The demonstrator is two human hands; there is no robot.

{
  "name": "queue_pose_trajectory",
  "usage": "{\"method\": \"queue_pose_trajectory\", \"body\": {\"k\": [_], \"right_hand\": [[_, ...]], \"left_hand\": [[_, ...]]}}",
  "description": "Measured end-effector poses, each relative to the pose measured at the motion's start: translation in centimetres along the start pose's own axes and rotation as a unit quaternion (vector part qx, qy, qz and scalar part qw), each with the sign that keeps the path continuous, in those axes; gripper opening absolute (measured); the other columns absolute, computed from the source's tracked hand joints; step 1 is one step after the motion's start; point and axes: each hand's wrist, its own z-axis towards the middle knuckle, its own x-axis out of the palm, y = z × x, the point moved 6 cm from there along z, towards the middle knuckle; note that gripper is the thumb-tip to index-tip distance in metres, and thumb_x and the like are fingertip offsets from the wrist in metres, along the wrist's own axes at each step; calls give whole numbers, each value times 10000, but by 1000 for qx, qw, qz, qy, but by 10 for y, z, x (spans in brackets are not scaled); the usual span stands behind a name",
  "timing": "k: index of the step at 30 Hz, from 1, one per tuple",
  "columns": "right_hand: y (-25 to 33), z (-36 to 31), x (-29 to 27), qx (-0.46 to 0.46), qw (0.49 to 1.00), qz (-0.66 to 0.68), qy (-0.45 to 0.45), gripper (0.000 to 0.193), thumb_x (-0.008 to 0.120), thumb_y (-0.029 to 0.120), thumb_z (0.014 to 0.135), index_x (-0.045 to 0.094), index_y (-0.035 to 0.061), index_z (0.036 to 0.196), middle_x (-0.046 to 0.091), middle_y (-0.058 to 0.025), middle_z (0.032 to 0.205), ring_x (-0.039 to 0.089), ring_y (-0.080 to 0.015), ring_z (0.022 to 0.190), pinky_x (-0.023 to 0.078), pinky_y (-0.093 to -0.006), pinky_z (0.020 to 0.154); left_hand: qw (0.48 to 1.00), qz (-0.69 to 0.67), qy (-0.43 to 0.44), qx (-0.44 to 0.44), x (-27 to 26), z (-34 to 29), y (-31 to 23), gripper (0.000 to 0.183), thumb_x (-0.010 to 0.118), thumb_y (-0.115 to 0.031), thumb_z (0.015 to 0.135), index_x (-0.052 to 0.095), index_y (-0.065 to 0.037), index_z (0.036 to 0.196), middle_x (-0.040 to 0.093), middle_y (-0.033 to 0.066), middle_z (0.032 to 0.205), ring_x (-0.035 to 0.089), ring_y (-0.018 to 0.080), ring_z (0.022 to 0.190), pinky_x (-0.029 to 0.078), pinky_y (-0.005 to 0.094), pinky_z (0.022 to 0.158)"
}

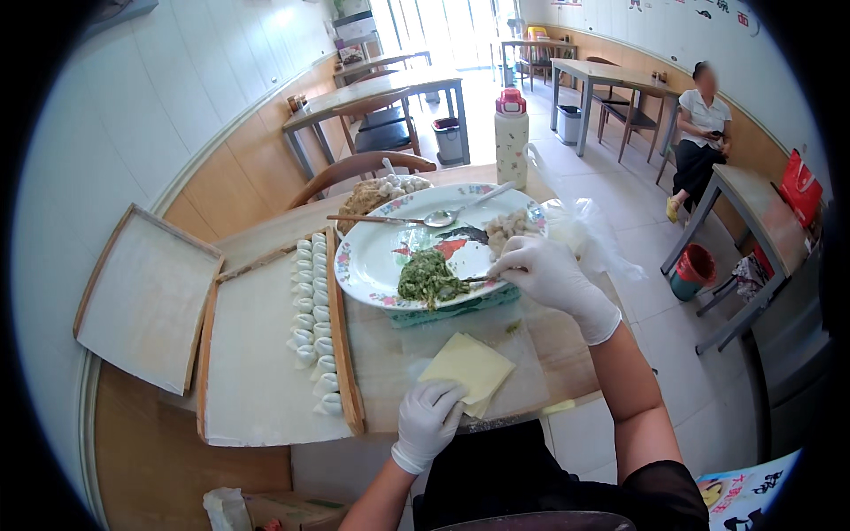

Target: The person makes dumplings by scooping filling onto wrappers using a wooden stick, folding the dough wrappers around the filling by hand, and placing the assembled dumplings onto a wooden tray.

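Note:
My gloved right hand [556, 281] pinches a thin stick-like tool [478, 280], its far end in a mound of green chopped filling [430, 276]. That mound sits at the near side of a large oval platter [365, 257] with a floral rim. My gloved left hand [430, 425] has its fingers curled over the near-left corner of a stack of square yellow wrappers [469, 367] on the table. On the platter also lie a pale lumpy filling [513, 232], a metal spoon [443, 216] and a wooden stick [372, 218].
Left stands a wood-edged tray [257, 354] with rows of folded white wontons [320, 336]; another tray [146, 292] leans beyond it. A tall bottle [511, 146] and plastic bag [589, 234] stand behind the platter. A person [704, 119] sits at the far right.

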Motion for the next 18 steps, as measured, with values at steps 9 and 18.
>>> {"method": "queue_pose_trajectory", "body": {"k": [9,18], "right_hand": [[29,-103,47,-8,1000,21,-6,153,714,173,822,778,239,945,682,12,956,646,-230,871,543,-345,748],[34,-117,23,24,998,-66,-2,219,704,156,753,765,242,946,681,4,925,649,-247,809,545,-387,663]], "left_hand": [[999,32,-27,30,-1,-7,2,294,779,-64,704,723,-116,988,619,36,870,612,260,791,492,378,646],[994,97,-40,26,0,-17,-10,296,794,-117,716,724,-144,1001,628,18,931,618,254,905,487,411,800]]}}
